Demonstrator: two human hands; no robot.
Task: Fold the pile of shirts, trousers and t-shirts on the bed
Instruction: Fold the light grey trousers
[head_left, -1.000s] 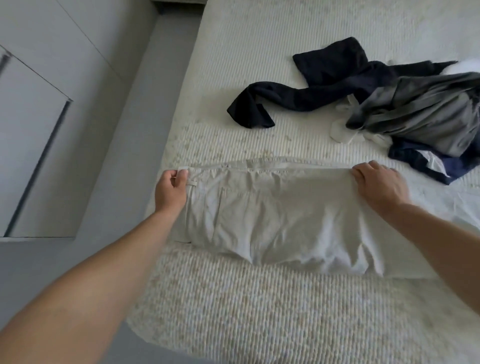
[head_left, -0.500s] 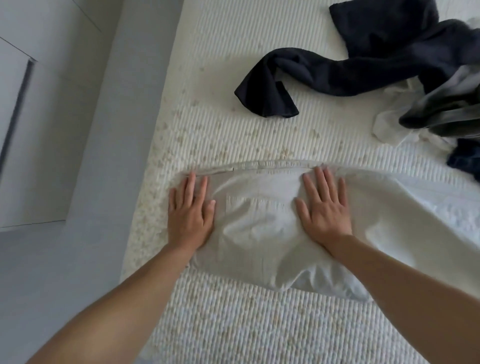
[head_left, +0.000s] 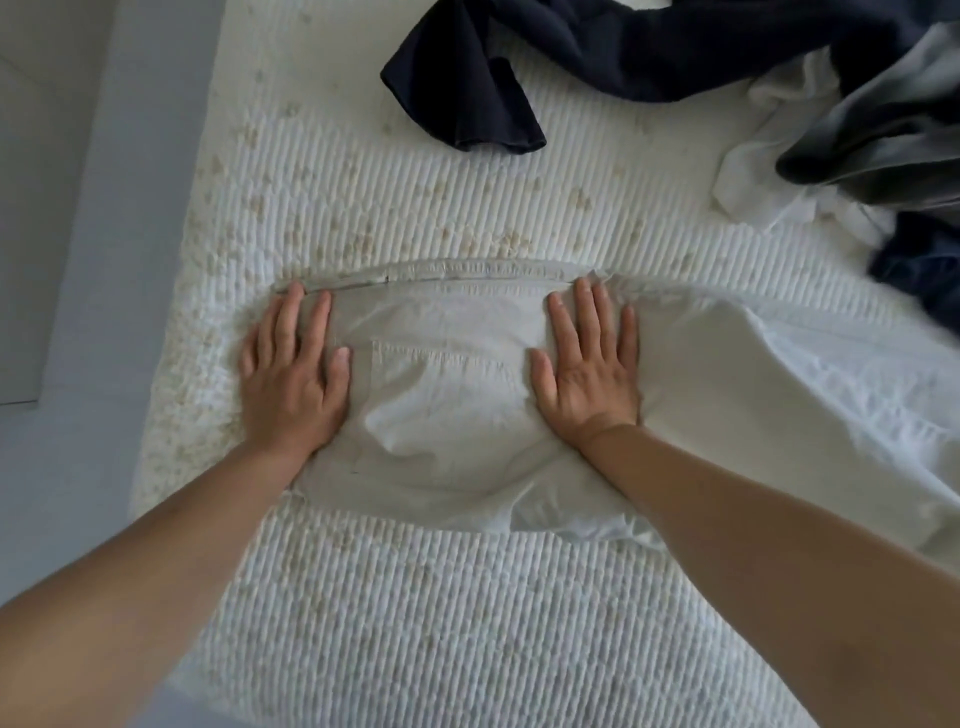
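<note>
Pale beige trousers (head_left: 447, 395) lie flat across the white ribbed bed cover (head_left: 415, 208), waistband at the far edge and the legs trailing off to the right. My left hand (head_left: 293, 371) presses flat on the left end of the trousers, fingers straight. My right hand (head_left: 587, 364) lies palm down on the middle of the cloth, fingers spread. At the far right sits the pile: a dark navy garment (head_left: 519, 67), a grey garment (head_left: 883, 130) and a white one (head_left: 753, 176).
The bed's left edge (head_left: 171, 364) runs close beside my left hand, with grey floor (head_left: 78, 260) beyond it. A navy piece (head_left: 924, 275) lies at the right edge, near the trousers' legs.
A second ago both hands pinched the waistband at its two ends. Now both lie flat on the trousers, and the right hand has moved left toward the middle. The view has shifted closer.
</note>
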